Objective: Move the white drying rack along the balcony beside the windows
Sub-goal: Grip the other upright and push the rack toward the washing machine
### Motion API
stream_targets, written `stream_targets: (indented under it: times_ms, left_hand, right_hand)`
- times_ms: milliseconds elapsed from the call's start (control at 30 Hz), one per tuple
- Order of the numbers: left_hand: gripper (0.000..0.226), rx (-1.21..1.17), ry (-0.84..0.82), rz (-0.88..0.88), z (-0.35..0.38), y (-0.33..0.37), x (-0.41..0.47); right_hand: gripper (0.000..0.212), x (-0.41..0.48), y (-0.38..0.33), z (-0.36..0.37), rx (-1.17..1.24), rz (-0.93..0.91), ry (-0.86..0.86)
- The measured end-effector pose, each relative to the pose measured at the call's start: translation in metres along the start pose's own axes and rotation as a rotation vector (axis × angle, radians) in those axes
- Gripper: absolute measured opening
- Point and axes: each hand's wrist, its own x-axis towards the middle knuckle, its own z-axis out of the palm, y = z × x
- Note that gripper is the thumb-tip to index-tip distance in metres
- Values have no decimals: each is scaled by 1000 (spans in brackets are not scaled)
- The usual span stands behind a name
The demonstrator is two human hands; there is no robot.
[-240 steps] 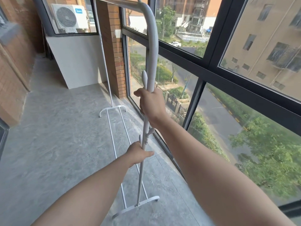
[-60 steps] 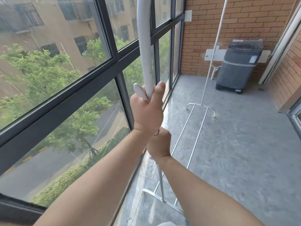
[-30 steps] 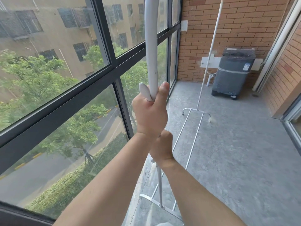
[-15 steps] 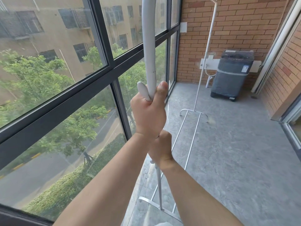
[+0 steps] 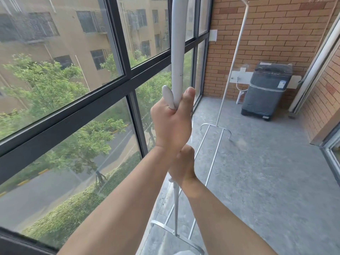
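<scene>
The white drying rack [image 5: 177, 45] stands along the balcony beside the black-framed windows [image 5: 128, 78]. Its near upright pole rises straight in front of me, and its far pole [image 5: 232, 69] stands near the brick end wall. Two thin floor rails [image 5: 214, 159] join the two curved feet. My left hand [image 5: 172, 126] is closed around the near pole at chest height, thumb up beside a white hook. Just below it, my right hand [image 5: 183, 166] grips the same pole, partly hidden behind my left wrist.
A dark washing machine [image 5: 267, 89] wrapped in plastic stands against the brick wall [image 5: 272, 34] at the far end, right of the rack's far foot. A door frame [image 5: 329, 146] lines the right side. Grey concrete floor [image 5: 266, 181] spreads to the right.
Eight seconds ago I faced the balcony's other end with my right hand uppermost. Over the last second the rack and I have drawn closer to the brick wall and washing machine; both grips are unchanged.
</scene>
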Motion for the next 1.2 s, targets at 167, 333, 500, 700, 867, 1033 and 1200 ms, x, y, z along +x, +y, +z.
stream_targets:
  times_ms: [167,333,500,700,867,1033,1200]
  left_hand:
    - [45,-3,5,12,6,-3,5]
    - [49,-24,7,13,17,-5,11]
    - [46,-18,14,26,35,-7,22]
    - [41,0,21,42,61,-14,34]
    - [46,0,30,43,85,-20,45]
    - [47,11,15,42,103,-26,64]
    - [46,15,24,32,112,-41,101]
  right_hand:
    - [41,7,-5,-7,18,-55,-34]
    - [51,19,-7,-18,-68,-188,-24]
    - [46,37,-9,-30,-39,-209,-25]
    - [58,63,-5,-46,-44,-243,-3]
    - [54,90,4,-54,-59,-258,-11]
    - [55,117,2,-58,-43,-243,-18]
    - [51,153,-3,-48,-48,-266,-1]
